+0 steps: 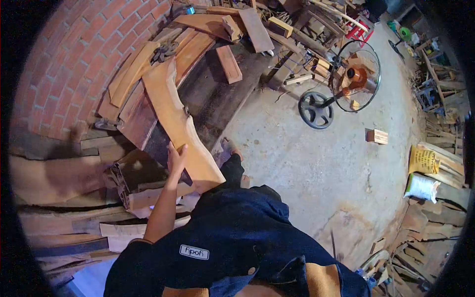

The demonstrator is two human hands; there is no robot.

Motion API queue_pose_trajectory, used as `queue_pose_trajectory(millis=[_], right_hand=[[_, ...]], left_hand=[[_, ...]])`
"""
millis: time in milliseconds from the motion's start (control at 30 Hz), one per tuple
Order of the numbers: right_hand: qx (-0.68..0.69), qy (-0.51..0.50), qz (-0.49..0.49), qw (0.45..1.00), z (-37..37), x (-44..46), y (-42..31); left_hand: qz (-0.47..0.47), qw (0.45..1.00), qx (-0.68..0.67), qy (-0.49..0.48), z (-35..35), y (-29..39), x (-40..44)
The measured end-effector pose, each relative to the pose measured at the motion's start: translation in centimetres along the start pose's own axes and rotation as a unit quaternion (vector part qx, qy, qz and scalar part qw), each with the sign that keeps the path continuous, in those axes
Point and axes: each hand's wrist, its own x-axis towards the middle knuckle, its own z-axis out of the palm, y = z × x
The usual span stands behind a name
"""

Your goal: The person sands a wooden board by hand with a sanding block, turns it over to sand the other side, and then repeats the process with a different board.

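Note:
My left hand [176,158] is on the near part of a long, light-coloured live-edge wood plank [170,109], gripping it along its left edge. The thumb rests on the top face; part of the fingers is hidden at the edge. One wavy edge of the plank has a dark knot. It slants from the dark workbench [210,94] toward my body, its near end close to my waist. My right hand is out of view.
More boards [133,74] lie along the brick wall [84,49]. A short wood block [229,64] sits on the bench. To the right stands a fan [356,74] on the concrete floor. Wood pieces and sacks [422,187] line the far right. Stacked slabs [59,180] lie at left.

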Motion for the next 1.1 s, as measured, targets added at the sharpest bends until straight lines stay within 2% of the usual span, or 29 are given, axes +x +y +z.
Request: queue_pose_trajectory(millis=[33, 167, 300, 333, 367, 400, 433, 467, 500, 533, 600, 667, 700, 833, 867, 900, 967, 1000, 1033, 1100], right_hand=[[-0.001, 0.006, -0.003, 1.000, -4.5, 1.6, -1.5], [0.080, -0.116, -0.039, 0.989, -1.2, 8.0, -9.6], [0.157, -0.245, -0.057, 0.955, -0.6, 13.4, -17.2], [0.176, -0.278, -0.067, 0.942, 14.3, 11.7, -17.0], [0.386, -0.259, 0.102, 0.879, 5.7, 19.4, -21.4], [0.452, -0.239, 0.141, 0.848, -5.7, 26.0, -23.3], [0.434, -0.124, 0.043, 0.891, -7.0, 31.4, -26.7], [0.453, -0.055, -0.011, 0.890, -13.0, 35.4, -29.2], [0.458, -0.013, -0.056, 0.887, -18.2, 39.0, -31.3], [0.484, 0.001, -0.058, 0.873, -23.8, 41.4, -32.9], [0.532, 0.039, -0.129, 0.836, -30.9, 44.9, -34.4], [0.504, 0.057, -0.170, 0.845, -33.9, 46.9, -34.9], [0.479, 0.074, -0.203, 0.851, -35.1, 47.5, -35.3], [0.379, 0.082, -0.257, 0.885, -34.5, 48.3, -36.2], [0.374, 0.082, -0.265, 0.885, -34.2, 48.1, -36.4], [0.396, 0.054, -0.267, 0.877, -33.8, 47.7, -36.7], [0.422, -0.021, -0.259, 0.869, -33.7, 46.9, -36.8], [0.419, -0.023, -0.259, 0.870, -33.9, 46.6, -37.1], [0.449, -0.022, -0.265, 0.853, -33.7, 46.6, -37.4], [0.482, -0.017, -0.260, 0.837, -33.4, 46.9, -38.5]], left_hand=[[0.004, 1.000, -0.014, -0.017, 1.0, -2.0, 1.1], [-0.011, 1.000, -0.018, -0.003, 1.0, -1.7, 1.3], [-0.022, 0.999, -0.016, -0.016, 1.4, -1.7, 1.6], [-0.017, 0.999, -0.019, -0.018, 1.6, -2.2, 1.7], [-0.018, 1.000, -0.018, -0.016, 2.0, -2.9, 2.0], [-0.018, 0.999, -0.036, -0.018, 2.7, -3.9, 2.4], [-0.017, 0.998, -0.055, -0.018, 2.7, -4.2, 2.7], [-0.016, 0.998, -0.055, -0.011, 2.0, -3.3, 2.5], [-0.021, 0.999, -0.032, -0.027, 1.1, -1.7, 1.7], [-0.026, 0.999, -0.010, -0.044, 0.4, -0.8, 1.2], [-0.027, 0.998, -0.041, -0.042, 0.9, -1.6, 1.4], [-0.011, 0.999, -0.036, -0.031, 1.1, -1.3, 1.5], [-0.025, 0.996, -0.052, -0.061, 0.7, -0.6, 1.3], [-0.032, 0.998, -0.043, -0.025, 3.1, -1.2, 1.4], [-0.008, 1.000, -0.029, 0.001, 3.8, -0.8, 1.1], [0.016, 0.999, -0.013, 0.025, 4.6, -0.4, 0.6], [-0.010, 0.999, -0.027, 0.017, 5.1, 1.9, -0.8], [-0.030, 0.999, -0.038, 0.009, 4.9, 3.1, -1.4], [0.018, 0.998, 0.014, 0.067, 5.7, 3.6, -1.8], [0.003, 0.999, 0.007, 0.039, 6.3, 3.8, -1.6]])
